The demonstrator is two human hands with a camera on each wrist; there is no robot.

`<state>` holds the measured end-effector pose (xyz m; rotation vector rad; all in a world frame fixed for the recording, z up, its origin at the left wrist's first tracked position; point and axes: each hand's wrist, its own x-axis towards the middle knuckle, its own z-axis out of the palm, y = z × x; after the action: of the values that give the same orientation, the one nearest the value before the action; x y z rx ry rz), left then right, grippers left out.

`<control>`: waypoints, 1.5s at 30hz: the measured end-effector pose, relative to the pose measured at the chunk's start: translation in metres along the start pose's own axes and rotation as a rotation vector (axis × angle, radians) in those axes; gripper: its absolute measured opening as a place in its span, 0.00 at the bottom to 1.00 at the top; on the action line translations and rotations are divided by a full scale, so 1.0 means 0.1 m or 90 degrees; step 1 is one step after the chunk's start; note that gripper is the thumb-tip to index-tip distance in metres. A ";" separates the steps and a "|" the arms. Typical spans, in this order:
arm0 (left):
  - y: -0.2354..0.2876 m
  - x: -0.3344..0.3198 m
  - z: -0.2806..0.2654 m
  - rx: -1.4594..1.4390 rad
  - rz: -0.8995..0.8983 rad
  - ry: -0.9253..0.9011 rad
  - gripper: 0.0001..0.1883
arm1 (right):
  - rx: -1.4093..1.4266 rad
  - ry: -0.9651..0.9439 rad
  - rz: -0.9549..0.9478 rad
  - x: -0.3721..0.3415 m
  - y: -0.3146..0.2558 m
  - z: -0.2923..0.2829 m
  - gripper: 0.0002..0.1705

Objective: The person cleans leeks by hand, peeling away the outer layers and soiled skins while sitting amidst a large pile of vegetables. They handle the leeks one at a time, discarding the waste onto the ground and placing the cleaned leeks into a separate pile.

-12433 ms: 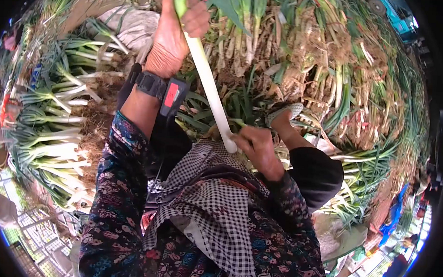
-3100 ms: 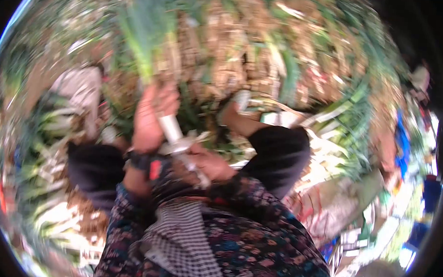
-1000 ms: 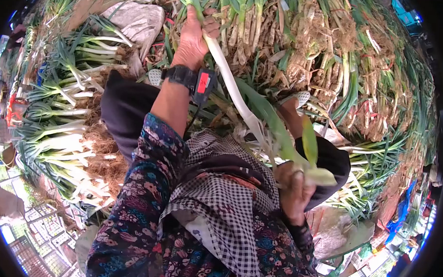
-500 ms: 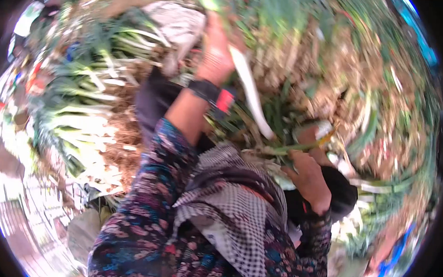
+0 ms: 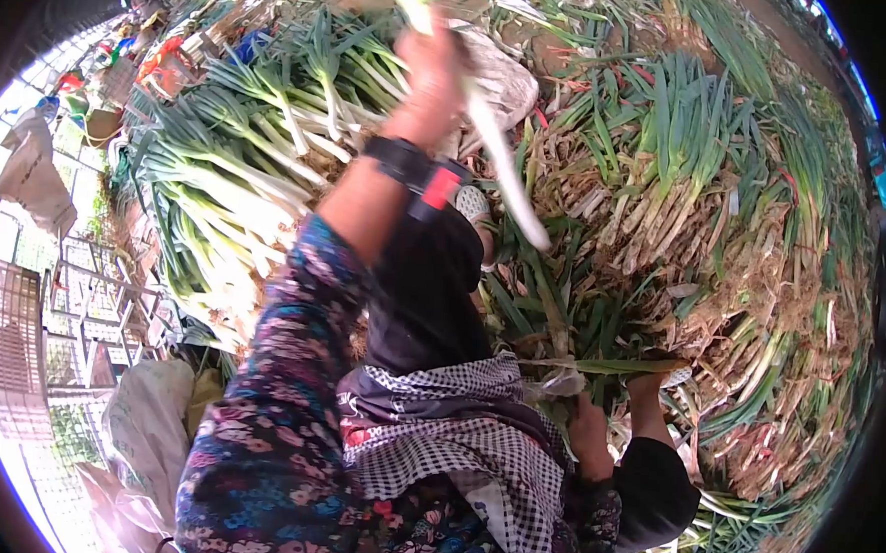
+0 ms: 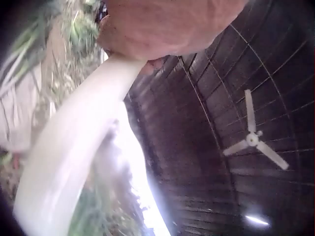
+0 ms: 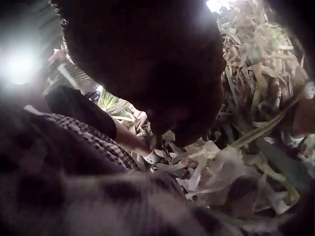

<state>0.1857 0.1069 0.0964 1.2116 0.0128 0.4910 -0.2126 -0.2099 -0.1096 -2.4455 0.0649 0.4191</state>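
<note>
My left hand (image 5: 431, 86) grips a leek (image 5: 504, 170) around its upper stalk, below the green leaves. The smooth white shank slants down to the right, its lower end hanging over the litter of leaves. In the left wrist view the white shank (image 6: 74, 132) comes out from under the hand (image 6: 172, 27). Low by the lap is my right hand (image 5: 588, 434), beside pale peelings (image 5: 561, 381) and a long yellow-green leaf (image 5: 631, 366). Its fingers are hidden, and I cannot tell whether they hold anything. From the right wrist, papery peelings (image 7: 221, 167) show below the dark hand.
Clean white-stalked leeks (image 5: 237, 186) lie in a pile at the left. Dirty, rooty leeks (image 5: 658, 198) are heaped at the right. A pale sack (image 5: 499, 69) lies between them. Other sacks (image 5: 150, 426) stand at lower left. A checked cloth (image 5: 454, 447) covers the lap.
A second ago my right hand held a stripped outer leaf at the leek's root end; it has let go and dropped toward the lap. The view has swung left, with the left hand still holding the leek.
</note>
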 end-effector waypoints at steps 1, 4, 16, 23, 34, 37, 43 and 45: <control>0.00 0.36 -0.29 0.107 0.015 0.083 0.16 | -0.001 0.001 0.012 0.10 -0.02 0.02 0.08; 0.16 1.40 -1.59 0.658 0.157 0.052 0.20 | 0.029 -0.014 0.009 0.25 -0.05 0.01 0.11; -1.81 0.89 0.10 0.293 -0.081 -0.572 0.23 | 0.131 -0.130 -0.012 0.58 0.02 0.46 0.11; -3.16 -2.04 1.62 0.639 -0.436 -0.733 0.20 | 0.164 -0.081 0.118 0.76 0.32 0.36 0.11; -2.49 -2.58 1.78 0.241 -0.539 -0.360 0.21 | 0.309 0.141 0.121 0.88 0.76 0.16 0.14; -1.90 -2.69 1.57 0.204 -0.651 -0.447 0.19 | 0.760 0.161 0.245 0.96 0.67 -0.23 0.19; -1.44 -3.35 0.62 0.467 -0.424 -0.914 0.15 | 1.012 0.020 0.174 1.04 0.26 -0.81 0.20; -1.52 -3.19 0.44 0.510 -0.375 -0.783 0.20 | 0.630 0.044 0.122 0.98 0.30 -0.50 0.19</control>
<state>-0.0342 -0.0904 -0.1033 2.0227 -0.5101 -0.9118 -0.1099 -0.2589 -0.1210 -1.4757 0.4301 0.2817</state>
